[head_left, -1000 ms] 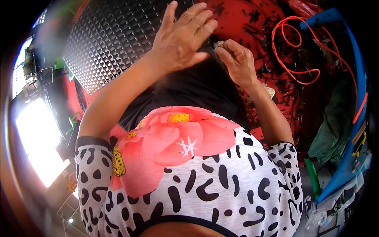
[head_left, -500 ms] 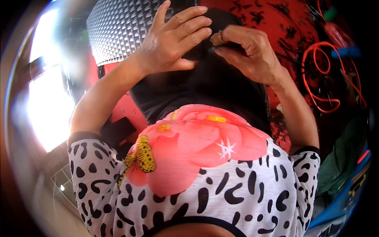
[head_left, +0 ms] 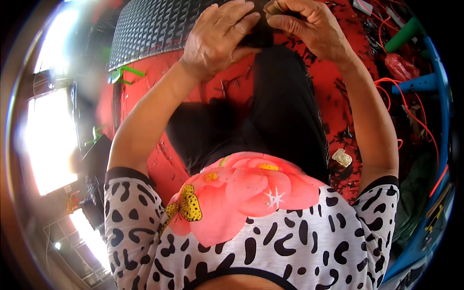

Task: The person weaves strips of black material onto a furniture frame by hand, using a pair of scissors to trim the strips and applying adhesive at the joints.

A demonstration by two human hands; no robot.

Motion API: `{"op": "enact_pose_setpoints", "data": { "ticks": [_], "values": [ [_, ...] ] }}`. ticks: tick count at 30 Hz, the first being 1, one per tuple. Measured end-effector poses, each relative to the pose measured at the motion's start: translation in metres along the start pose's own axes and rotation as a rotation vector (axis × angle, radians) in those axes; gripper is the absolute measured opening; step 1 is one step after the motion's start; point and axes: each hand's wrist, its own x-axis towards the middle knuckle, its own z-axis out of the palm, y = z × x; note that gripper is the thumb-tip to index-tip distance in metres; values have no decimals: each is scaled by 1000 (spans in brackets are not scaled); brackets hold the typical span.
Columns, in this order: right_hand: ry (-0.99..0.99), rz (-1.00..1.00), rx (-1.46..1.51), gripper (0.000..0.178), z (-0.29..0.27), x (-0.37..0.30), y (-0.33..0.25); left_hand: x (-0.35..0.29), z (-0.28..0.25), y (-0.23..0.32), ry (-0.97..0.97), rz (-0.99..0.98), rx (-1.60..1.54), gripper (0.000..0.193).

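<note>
My left hand is at the top of the view, beside a dark grey woven wicker piece. Its fingers are stretched out to the right, with the thumb apart below them. Close by on the right, my right hand is closed, its thumb and forefinger brought toward each other. A small brownish thing shows at that forefinger, and I cannot make out what the pinch holds. Between the hands lies a dark shape, too dim to tell apart from the wicker piece.
Under my legs is a red surface strewn with short dark scraps. A crumpled pale lump lies by my right leg. At the right are an orange-red cord, a green tube-like piece, a red plastic bag and a blue frame.
Both hands have moved up and away from my body. The wicker piece now sits higher in view, with more of the red surface and the pale lump showing.
</note>
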Motion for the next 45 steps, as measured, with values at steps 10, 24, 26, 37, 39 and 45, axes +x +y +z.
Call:
{"op": "enact_pose_setpoints", "data": {
  "ticks": [10, 24, 26, 37, 39, 45],
  "values": [
    [-142, -300, -437, 16, -29, 10, -21, 13, 16, -9, 30, 33, -135, 66],
    [-115, -338, -725, 16, -36, 62, -38, 47, -1, -64, 48, 57, -303, 59],
    [42, -276, -340, 16, -38, 56, -31, 49, 1, -68, 61, 63, -318, 57],
    [77, -269, -458, 16, -17, 66, -35, 51, -9, -74, -33, 21, -398, 58],
    [19, -256, -409, 21, -18, 70, -37, 48, -6, -77, -31, -28, -486, 59],
    [-1, 79, 181, 14, -24, 49, -25, 41, -14, -77, -68, -90, -314, 63]
  ]
}}
